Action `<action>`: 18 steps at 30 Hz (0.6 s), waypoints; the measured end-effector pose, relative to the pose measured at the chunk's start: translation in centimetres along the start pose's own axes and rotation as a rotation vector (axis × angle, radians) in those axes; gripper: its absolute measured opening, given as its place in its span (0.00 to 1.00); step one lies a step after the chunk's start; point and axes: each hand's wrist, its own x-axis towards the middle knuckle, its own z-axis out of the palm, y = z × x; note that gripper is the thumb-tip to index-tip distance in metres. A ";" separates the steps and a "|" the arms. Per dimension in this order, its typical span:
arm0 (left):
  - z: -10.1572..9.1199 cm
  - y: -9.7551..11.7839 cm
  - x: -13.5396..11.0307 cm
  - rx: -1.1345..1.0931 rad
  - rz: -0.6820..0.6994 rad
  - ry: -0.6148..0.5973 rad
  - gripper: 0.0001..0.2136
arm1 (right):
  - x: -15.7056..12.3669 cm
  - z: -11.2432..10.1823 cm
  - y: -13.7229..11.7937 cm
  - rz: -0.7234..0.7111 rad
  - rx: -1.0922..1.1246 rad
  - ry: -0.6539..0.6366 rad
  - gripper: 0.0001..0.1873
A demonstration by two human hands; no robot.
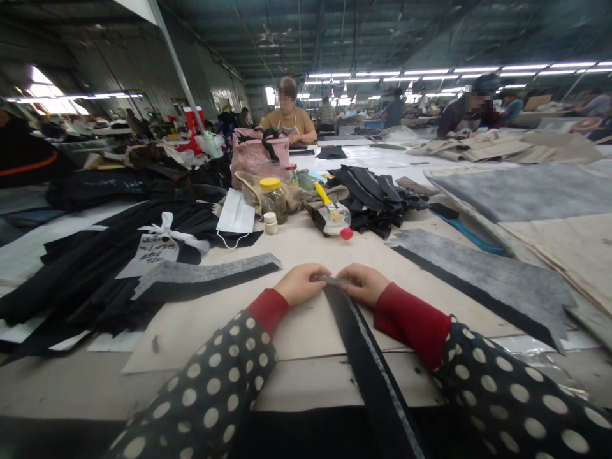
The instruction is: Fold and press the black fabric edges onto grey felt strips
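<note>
Left hand (302,284) and right hand (363,284) curled nearly closed, pinching the end of a black-and-grey felt strip (368,357) lying across the pale work board (306,335). Strip looks light, limp; best held by its end, both hands.

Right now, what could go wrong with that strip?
The long black strip with a grey edge, pinched by the left hand and right hand, runs off the pale board toward the lap, so it could slip or twist. The tilted clear plastic bottle with a yellow-handled brush might smear the black fabric pieces beside it.
</note>
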 end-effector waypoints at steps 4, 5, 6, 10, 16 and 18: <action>0.1 0.1 0.1 0.052 0.041 0.061 0.10 | 0.1 0.3 0.7 -0.122 -0.019 0.023 0.15; 0.1 0.1 0.1 0.064 0.044 0.071 0.10 | 0.2 0.4 0.9 -0.146 -0.019 0.033 0.14; 0.2 0.1 0.1 0.073 0.045 0.078 0.10 | 0.2 0.5 1.0 -0.164 -0.021 0.042 0.14; 0.4 0.0 0.1 0.097 0.046 0.098 0.10 | 0.4 0.5 0.7 -0.162 -0.073 0.055 0.13; 0.5 -0.1 0.2 0.082 0.045 0.116 0.09 | 0.7 0.5 0.2 -0.085 -0.034 0.028 0.11; 0.5 -0.3 0.2 0.069 0.058 0.111 0.09 | 0.7 0.6 0.2 -0.090 -0.020 0.032 0.11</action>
